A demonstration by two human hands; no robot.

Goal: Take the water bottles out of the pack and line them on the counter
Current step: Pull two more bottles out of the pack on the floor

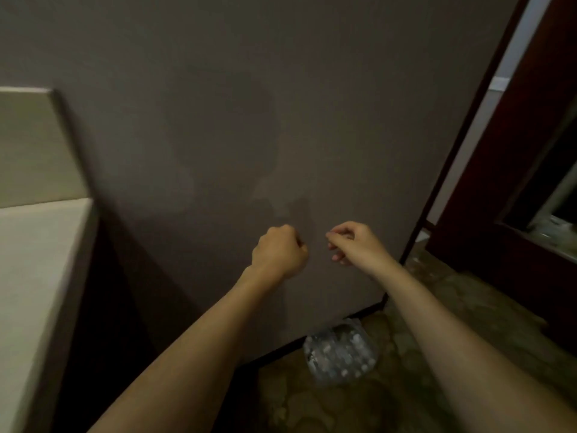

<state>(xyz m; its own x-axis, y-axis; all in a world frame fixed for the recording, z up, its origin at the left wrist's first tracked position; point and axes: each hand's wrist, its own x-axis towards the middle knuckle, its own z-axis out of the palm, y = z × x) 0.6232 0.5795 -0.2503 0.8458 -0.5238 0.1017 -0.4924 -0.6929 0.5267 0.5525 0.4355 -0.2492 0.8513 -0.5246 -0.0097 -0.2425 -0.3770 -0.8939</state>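
Pack (338, 354): on floor by wall, heavy, slippery wrap; grip underneath. Left hand (279, 253) fisted, right hand (352, 243) curled, both empty. Counter (40, 245) bare.

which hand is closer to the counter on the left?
Left. The left hand is raised before the wall, on the counter's side; the right hand is beside it, farther away.
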